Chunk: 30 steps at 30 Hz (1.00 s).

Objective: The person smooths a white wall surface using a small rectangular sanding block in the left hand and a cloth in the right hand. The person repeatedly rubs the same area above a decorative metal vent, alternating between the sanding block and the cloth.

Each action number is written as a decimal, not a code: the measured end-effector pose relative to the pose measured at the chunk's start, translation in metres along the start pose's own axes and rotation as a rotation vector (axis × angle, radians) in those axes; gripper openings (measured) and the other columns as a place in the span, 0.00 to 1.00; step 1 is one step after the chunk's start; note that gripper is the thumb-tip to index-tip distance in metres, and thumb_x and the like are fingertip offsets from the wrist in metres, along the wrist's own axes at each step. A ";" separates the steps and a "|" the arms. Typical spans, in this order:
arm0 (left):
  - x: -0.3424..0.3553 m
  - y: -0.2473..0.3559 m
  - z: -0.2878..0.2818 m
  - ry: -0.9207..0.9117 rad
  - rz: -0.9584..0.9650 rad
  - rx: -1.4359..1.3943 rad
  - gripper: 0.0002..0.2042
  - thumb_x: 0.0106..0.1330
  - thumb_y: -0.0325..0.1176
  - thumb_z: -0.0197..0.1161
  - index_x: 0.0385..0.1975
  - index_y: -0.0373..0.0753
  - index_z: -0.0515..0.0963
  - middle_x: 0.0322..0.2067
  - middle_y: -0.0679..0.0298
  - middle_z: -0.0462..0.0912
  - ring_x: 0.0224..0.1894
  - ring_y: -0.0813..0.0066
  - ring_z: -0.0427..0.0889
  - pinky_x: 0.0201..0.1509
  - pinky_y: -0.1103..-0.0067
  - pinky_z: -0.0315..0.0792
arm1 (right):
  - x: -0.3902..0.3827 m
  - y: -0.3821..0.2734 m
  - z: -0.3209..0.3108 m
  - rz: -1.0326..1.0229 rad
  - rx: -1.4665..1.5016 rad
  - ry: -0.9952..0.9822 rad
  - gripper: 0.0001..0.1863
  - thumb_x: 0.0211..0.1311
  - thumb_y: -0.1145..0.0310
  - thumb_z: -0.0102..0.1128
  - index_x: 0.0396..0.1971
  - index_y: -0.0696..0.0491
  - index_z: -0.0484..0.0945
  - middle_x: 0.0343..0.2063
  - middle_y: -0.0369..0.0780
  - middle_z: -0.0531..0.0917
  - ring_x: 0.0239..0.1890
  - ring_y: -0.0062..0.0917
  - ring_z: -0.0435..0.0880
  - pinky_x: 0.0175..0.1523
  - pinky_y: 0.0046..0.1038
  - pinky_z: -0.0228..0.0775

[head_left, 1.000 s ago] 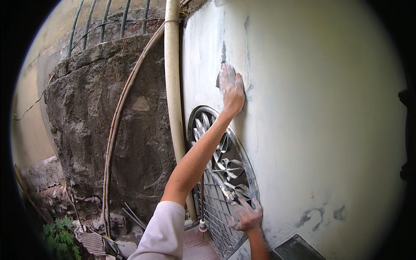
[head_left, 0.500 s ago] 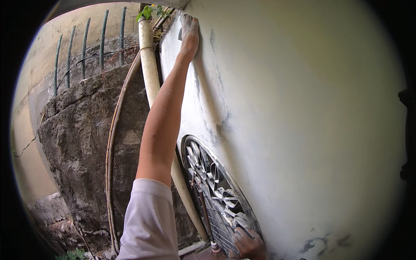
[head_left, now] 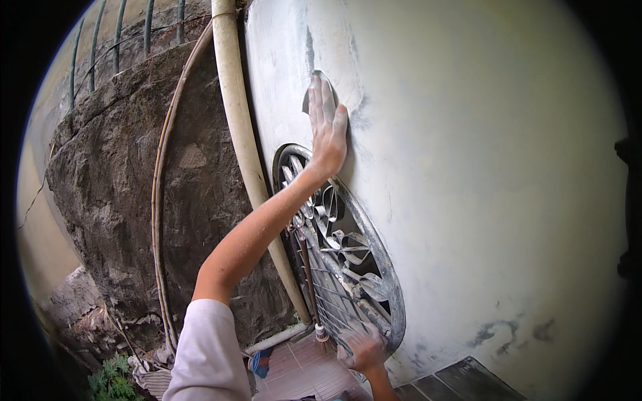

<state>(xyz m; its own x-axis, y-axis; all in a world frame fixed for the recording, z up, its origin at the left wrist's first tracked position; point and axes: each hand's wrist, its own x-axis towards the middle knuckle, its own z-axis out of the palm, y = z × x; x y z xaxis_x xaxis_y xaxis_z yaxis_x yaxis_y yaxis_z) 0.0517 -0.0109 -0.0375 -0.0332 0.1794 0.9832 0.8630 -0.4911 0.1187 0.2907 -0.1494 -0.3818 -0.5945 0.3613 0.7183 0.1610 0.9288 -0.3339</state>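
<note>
My left hand (head_left: 326,130) lies against the pale wall (head_left: 481,187), its fingers stretched up and dusted white. Under them is a thin grey curled sheet that looks like sandpaper (head_left: 307,101), pressed to the wall surface. Just below is an oval window opening with a dark frame (head_left: 393,284) and a scrollwork metal grille (head_left: 348,246), smeared with white. Low at that opening, my right hand (head_left: 363,345) is curled at the grille's lower end, its fingertips partly hidden among the bars.
Left of the wall runs a pale pipe (head_left: 235,113) beside thin bamboo-like poles (head_left: 162,167) and a rough rock face (head_left: 114,174). A brown rod (head_left: 307,267) leans by the grille. Below are reddish tiles (head_left: 294,371), a blue item (head_left: 259,362) and a dark tiled ledge (head_left: 461,382).
My left hand has come down the wall with the sandpaper, from near the top edge to just above the oval opening. The view has tilted lower; my right hand stays at the grille.
</note>
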 end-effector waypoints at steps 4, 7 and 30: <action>-0.046 0.043 0.001 -0.148 -0.051 0.037 0.31 0.77 0.43 0.35 0.74 0.35 0.39 0.75 0.51 0.33 0.76 0.49 0.28 0.76 0.59 0.28 | -0.072 -0.005 0.033 0.146 0.064 -0.124 0.12 0.53 0.59 0.63 0.34 0.50 0.84 0.38 0.38 0.87 0.50 0.31 0.82 0.59 0.41 0.65; -0.020 0.047 -0.001 -0.099 0.023 0.012 0.32 0.76 0.44 0.35 0.74 0.34 0.39 0.75 0.49 0.33 0.76 0.48 0.28 0.76 0.59 0.28 | -0.138 0.003 0.046 0.324 0.102 -0.203 0.12 0.54 0.58 0.64 0.33 0.49 0.85 0.37 0.39 0.87 0.48 0.32 0.83 0.57 0.40 0.66; 0.009 -0.010 -0.018 -0.172 0.218 0.087 0.30 0.76 0.43 0.35 0.74 0.35 0.43 0.75 0.50 0.38 0.76 0.46 0.34 0.76 0.56 0.32 | -0.250 0.047 0.111 1.112 0.177 -0.330 0.25 0.66 0.47 0.51 0.49 0.52 0.81 0.40 0.52 0.84 0.47 0.49 0.82 0.53 0.43 0.72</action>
<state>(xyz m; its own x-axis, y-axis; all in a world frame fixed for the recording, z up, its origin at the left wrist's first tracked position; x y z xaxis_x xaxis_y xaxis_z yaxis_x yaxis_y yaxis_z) 0.0337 -0.0202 -0.0272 0.2374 0.2233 0.9454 0.8808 -0.4599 -0.1125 0.3595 -0.2049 -0.6443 -0.3754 0.9036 -0.2065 0.6241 0.0817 -0.7770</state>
